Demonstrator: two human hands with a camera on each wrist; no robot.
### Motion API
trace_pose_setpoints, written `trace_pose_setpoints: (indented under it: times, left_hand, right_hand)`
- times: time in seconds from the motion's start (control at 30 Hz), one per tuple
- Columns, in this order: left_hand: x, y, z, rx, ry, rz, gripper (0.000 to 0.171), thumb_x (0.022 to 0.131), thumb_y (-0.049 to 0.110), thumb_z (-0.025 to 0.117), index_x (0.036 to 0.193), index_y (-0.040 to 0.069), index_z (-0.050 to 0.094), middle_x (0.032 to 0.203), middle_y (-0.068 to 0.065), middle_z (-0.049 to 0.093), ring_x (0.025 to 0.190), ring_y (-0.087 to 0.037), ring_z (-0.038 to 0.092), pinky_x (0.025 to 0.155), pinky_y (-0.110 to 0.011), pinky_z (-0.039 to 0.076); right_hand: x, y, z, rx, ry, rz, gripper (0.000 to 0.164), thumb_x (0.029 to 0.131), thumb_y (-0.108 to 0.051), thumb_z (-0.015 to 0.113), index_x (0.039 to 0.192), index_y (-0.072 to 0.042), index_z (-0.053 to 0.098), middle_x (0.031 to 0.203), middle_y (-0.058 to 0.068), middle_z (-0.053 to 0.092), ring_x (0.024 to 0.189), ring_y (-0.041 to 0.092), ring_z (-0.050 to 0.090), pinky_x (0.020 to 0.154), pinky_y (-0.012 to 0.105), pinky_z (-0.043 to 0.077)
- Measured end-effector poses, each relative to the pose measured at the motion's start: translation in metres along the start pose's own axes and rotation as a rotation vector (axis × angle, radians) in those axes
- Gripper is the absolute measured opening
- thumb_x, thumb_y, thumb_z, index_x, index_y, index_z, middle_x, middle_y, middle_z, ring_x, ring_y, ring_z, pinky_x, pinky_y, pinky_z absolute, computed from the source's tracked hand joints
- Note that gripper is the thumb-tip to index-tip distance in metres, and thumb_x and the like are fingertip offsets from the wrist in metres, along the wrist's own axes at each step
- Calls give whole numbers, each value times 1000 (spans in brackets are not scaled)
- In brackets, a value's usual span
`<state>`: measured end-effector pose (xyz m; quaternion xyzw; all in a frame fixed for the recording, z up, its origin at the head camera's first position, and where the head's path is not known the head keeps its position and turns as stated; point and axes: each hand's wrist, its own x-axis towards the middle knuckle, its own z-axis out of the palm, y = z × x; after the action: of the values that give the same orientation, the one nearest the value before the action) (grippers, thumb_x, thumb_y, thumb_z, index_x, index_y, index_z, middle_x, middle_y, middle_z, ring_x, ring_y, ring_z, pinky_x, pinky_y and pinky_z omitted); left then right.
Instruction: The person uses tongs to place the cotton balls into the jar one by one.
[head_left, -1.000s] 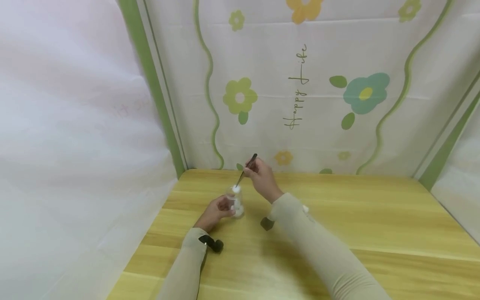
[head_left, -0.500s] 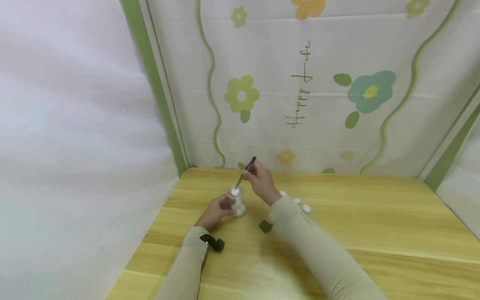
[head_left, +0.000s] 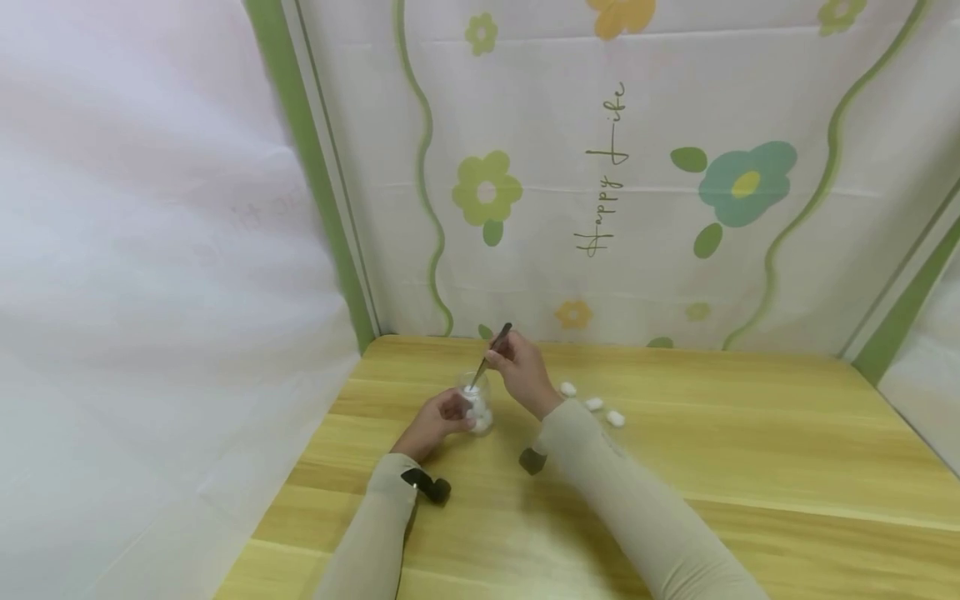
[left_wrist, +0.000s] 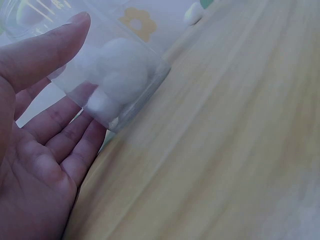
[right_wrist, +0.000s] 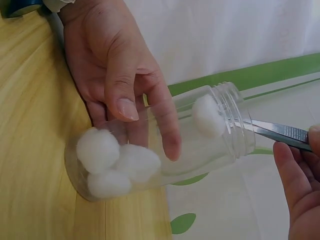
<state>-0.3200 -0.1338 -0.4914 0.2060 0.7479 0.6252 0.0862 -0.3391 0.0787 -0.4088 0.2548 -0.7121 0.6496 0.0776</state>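
Observation:
A clear jar (right_wrist: 195, 159) with a threaded mouth stands on the wooden table. Several white cotton balls (right_wrist: 99, 151) lie at its bottom. My left hand (head_left: 432, 425) holds the jar from the left, thumb on one side and fingers on the other, as the left wrist view also shows. From the right, my right hand (head_left: 519, 367) pinches metal tweezers (right_wrist: 280, 132) near their upper part. The tweezers slant down through the jar's mouth. At their tips, just inside the neck, is another cotton ball (right_wrist: 208, 117).
Three loose cotton balls (head_left: 594, 404) lie on the table (head_left: 712, 433) beside my right wrist. A white curtain (head_left: 540, 108) with printed flowers hangs behind the table's far edge, and white sheeting (head_left: 150, 250) hangs along the left.
My right hand has lowered the tweezers, bringing the cotton ball from the jar's mouth down inside the neck. The loose cotton balls have come into fuller view past the sleeve. My left hand keeps its hold.

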Motion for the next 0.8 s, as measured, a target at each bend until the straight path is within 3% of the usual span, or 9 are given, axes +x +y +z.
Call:
trace_pose_setpoints:
  times: [0.07,0.17,0.3,0.5,0.8]
  left_hand:
    - [0,0,0,-1,-4,-2,33,87,2,72,116,0,58,115,-17,62,112,-30,57,96,-37,47]
    - [5,-13,-1,-1,5,1,34,87,4,73,117,1,57,115,-17,62,113,-30,56,97,-37,47]
    - [11,-31,-3,-2,29,5,39,86,8,75,121,6,58,116,-13,63,114,-27,57,98,-38,46]
    - [12,-34,-3,-15,29,5,43,85,10,76,123,7,58,117,-10,63,113,-26,58,98,-38,47]
    - [12,-31,-5,-15,29,-9,50,85,12,76,130,8,55,124,-10,62,117,-26,57,100,-38,46]
  right_hand:
    - [-4,-9,0,-16,-11,-6,17,96,2,58,108,12,54,109,29,59,100,36,62,85,35,55]
    - [-5,-7,2,-29,-6,-19,13,95,2,58,107,7,55,104,26,60,98,33,63,84,32,55]
    - [-2,12,3,-23,20,-37,12,94,0,61,106,2,58,97,17,61,94,27,64,82,30,56]
    - [-3,17,4,-47,19,-30,13,95,-1,60,108,-1,57,94,10,62,92,23,64,82,30,55]
    - [-3,17,6,-89,19,-22,13,95,-4,61,107,-2,58,94,9,63,92,22,64,83,29,55]
